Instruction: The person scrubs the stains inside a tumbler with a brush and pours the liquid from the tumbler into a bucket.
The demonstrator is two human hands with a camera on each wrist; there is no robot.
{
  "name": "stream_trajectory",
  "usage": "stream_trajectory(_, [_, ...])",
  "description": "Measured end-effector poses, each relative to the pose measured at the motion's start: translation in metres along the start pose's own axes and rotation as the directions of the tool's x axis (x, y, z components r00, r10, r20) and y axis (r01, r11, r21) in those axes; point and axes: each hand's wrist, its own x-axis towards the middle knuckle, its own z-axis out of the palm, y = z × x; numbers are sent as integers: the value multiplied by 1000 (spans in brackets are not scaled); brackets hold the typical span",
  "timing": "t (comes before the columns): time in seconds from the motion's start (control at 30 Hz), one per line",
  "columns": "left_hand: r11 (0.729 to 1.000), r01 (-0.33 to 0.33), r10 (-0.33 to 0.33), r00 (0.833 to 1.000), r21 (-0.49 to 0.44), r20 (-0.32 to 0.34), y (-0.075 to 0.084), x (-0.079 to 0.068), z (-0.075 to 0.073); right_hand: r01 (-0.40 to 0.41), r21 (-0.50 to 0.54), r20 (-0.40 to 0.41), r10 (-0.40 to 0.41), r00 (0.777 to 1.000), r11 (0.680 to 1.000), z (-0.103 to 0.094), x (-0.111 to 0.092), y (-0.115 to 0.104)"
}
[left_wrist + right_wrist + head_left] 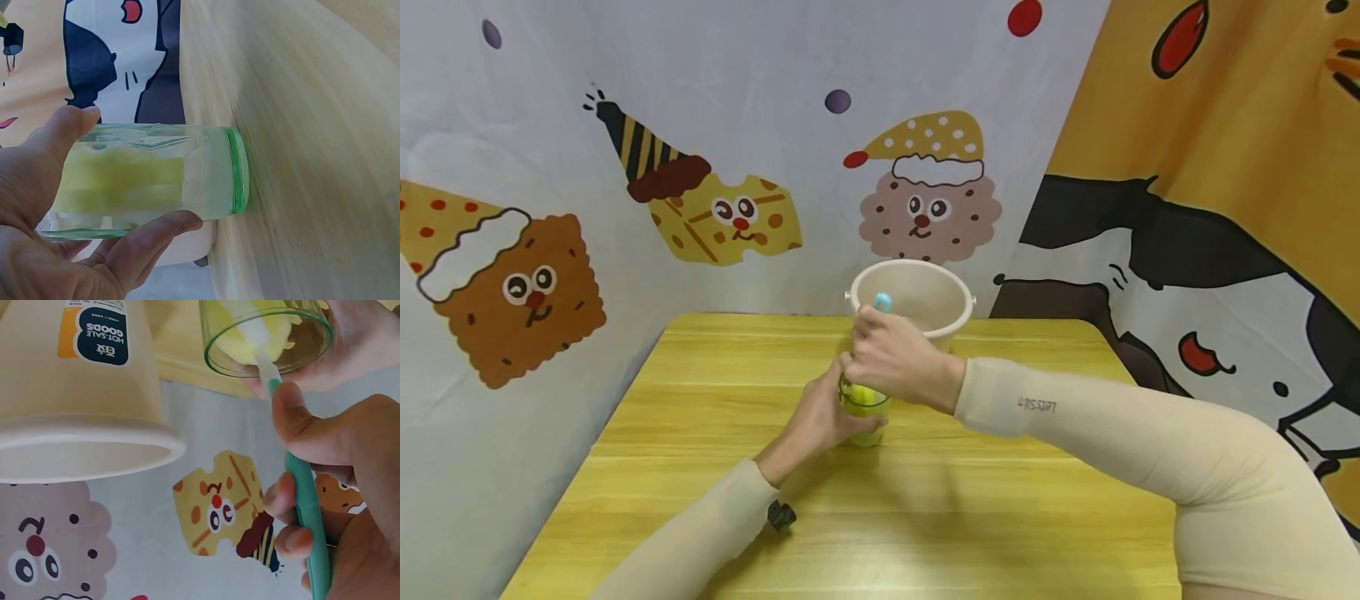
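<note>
On the table, a green-tinted clear glass [865, 435] stands with its mouth up, and my left hand [817, 417] grips it around the side. In the left wrist view the thumb and fingers wrap the glass, its thick base right at the tabletop. My right hand [897, 354] holds a cup brush by its teal handle [306, 506], fingers curled round it. The brush's white neck runs down into the glass. Its yellow sponge head [125, 181] sits inside, blurred through the wall. The handle's blue end [882, 302] pokes out above the right fist.
A cream bucket [951, 296] with side knobs and a printed label stands just behind the hands, near the far edge of the wooden table [1000, 517]. A cartoon-printed cloth [760, 75] hangs behind. A small black device [781, 517] sits at the left wrist.
</note>
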Motion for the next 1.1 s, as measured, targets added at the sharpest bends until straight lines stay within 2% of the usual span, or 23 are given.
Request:
stream_trajectory(0.17, [1000, -16, 16, 1000, 7, 2, -1, 2, -1, 16, -10, 15, -16, 1000, 1000, -4, 7, 3])
stream_trajectory(0.33, [1000, -25, 25, 1000, 4, -9, -4, 2, 0, 34, 83, 124, -44, 991, 996, -9, 19, 15])
stream_trajectory(0.47, [1000, -17, 16, 1000, -16, -8, -5, 2, 1, 14, 227, 266, -76, 961, 974, -10, 27, 29])
stream_trajectory(0.63, [998, 50, -51, 999, -29, -8, -1, 1, 2, -45, 367, 383, -107, 918, 929, -4, 32, 44])
stream_trajectory(0.73, [995, 97, -97, 995, -25, -9, 1, 1, 3, -80, 446, 390, -113, 914, 892, 3, 33, 48])
stream_trajectory(0.9, [990, 141, -141, 990, -30, -5, 2, 0, 5, -105, 548, 346, -111, 932, 830, 11, 31, 49])
stream_trajectory(1.1, [990, 143, -143, 990, -18, -2, 3, 2, 3, -145, 627, 321, -85, 943, 765, 14, 25, 50])
